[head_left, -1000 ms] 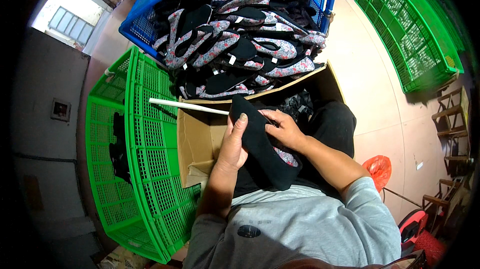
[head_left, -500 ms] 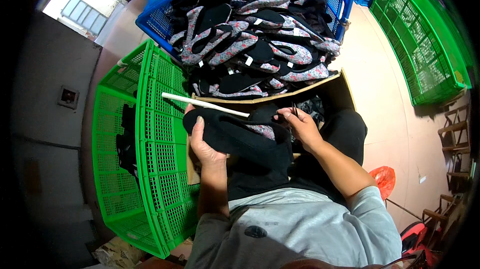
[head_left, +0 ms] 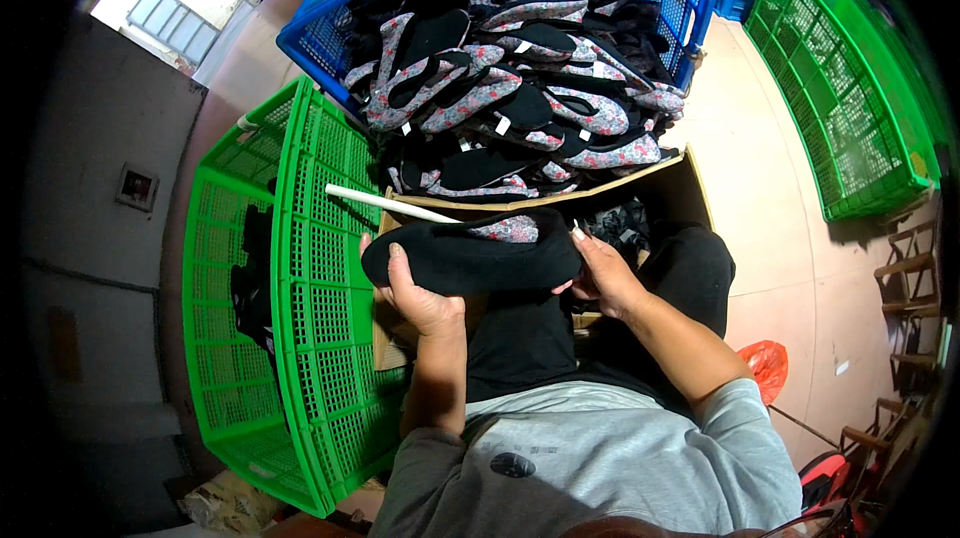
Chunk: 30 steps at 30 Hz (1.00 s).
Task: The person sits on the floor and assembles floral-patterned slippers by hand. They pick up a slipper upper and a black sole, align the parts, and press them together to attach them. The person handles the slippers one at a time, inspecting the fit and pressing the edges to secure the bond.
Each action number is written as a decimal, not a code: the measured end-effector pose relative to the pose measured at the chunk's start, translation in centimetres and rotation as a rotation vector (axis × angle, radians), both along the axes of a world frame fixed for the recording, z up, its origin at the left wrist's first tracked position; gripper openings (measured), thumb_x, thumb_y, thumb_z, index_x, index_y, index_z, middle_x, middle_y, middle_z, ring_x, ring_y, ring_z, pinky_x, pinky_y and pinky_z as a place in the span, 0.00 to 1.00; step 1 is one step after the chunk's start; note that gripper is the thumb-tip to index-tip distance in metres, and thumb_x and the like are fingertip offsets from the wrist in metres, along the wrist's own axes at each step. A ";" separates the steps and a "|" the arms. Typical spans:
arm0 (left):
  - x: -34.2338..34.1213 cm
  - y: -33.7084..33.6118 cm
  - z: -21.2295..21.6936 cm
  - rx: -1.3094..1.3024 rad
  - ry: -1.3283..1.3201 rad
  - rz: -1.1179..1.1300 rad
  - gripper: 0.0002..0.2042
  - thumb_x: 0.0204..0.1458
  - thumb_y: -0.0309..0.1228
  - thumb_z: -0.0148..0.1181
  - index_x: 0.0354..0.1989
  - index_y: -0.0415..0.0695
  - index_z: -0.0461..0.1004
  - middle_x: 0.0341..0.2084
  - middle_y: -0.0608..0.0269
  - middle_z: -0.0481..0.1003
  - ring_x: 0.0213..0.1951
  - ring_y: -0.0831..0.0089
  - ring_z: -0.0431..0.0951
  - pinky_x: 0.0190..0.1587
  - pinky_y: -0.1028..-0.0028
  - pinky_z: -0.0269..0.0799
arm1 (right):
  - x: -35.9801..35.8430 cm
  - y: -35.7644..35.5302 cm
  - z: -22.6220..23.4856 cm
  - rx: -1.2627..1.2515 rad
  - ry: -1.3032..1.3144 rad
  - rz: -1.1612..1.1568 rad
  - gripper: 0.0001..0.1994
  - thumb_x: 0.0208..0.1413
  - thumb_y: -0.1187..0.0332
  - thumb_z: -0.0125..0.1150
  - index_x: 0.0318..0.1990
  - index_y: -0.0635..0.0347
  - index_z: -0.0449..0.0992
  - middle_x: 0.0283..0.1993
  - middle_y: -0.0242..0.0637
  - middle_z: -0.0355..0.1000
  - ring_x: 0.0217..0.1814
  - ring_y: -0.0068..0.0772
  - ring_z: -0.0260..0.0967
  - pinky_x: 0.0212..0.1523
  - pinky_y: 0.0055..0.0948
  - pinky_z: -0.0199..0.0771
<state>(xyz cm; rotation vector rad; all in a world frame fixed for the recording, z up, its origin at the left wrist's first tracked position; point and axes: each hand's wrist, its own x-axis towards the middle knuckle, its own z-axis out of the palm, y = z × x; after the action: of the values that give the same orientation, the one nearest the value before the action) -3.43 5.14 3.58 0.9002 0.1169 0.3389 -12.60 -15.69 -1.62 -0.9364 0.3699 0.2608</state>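
I hold a black cloth shoe (head_left: 470,263) level over my lap, between my two hands. Its opening is turned away from me and shows a grey and red flowered lining (head_left: 510,229). My left hand (head_left: 425,298) is closed round the left end, thumb on the near side. At the right end, my right hand (head_left: 608,276) grips the shoe with thumb and fingers; part of its fingers is hidden. Just beyond the shoe, a white rod (head_left: 385,202) slants across the rim of a cardboard box (head_left: 692,183).
Ahead stands a blue crate (head_left: 322,30) heaped with black shoes with flowered linings (head_left: 480,103). A green crate (head_left: 290,298) with dark items is close on my left; another green crate (head_left: 840,88) stands far right. A red plastic bag (head_left: 765,368) lies right of me.
The shoe has turned from slanting down to the right to lying level, its opening now facing away. My right hand has come from beyond the shoe onto its right end.
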 end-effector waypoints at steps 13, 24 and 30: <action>-0.8 -1.5 -1.4 -0.174 0.033 -0.190 0.22 0.65 0.41 0.47 0.63 0.47 0.58 0.52 0.47 0.72 0.56 0.50 0.73 0.60 0.51 0.69 | 0.2 -1.2 -0.1 0.175 -0.040 -0.260 0.21 0.70 0.47 0.39 0.45 0.55 0.70 0.28 0.29 0.67 0.16 0.21 0.55 0.13 0.20 0.49; 1.1 0.8 -2.7 -0.431 0.288 -0.434 0.17 0.65 0.41 0.46 0.54 0.44 0.71 0.52 0.47 0.75 0.56 0.52 0.73 0.63 0.53 0.67 | -0.4 -1.0 -0.3 0.140 -0.148 -0.366 0.18 0.70 0.54 0.42 0.56 0.55 0.70 0.33 0.27 0.70 0.19 0.17 0.58 0.14 0.18 0.51; 2.1 1.1 -2.9 0.304 0.207 -0.138 0.14 0.64 0.29 0.50 0.56 0.39 0.69 0.56 0.49 0.70 0.58 0.62 0.70 0.62 0.63 0.64 | -0.3 -0.4 0.4 -0.013 -0.095 -0.442 0.16 0.69 0.56 0.44 0.54 0.55 0.70 0.36 0.28 0.73 0.26 0.16 0.66 0.19 0.17 0.61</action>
<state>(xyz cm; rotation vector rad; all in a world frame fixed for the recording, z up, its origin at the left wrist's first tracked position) -1.31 6.28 0.68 1.2379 0.1967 0.1349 -12.88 -16.12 -1.23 -0.8528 0.4799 -0.1896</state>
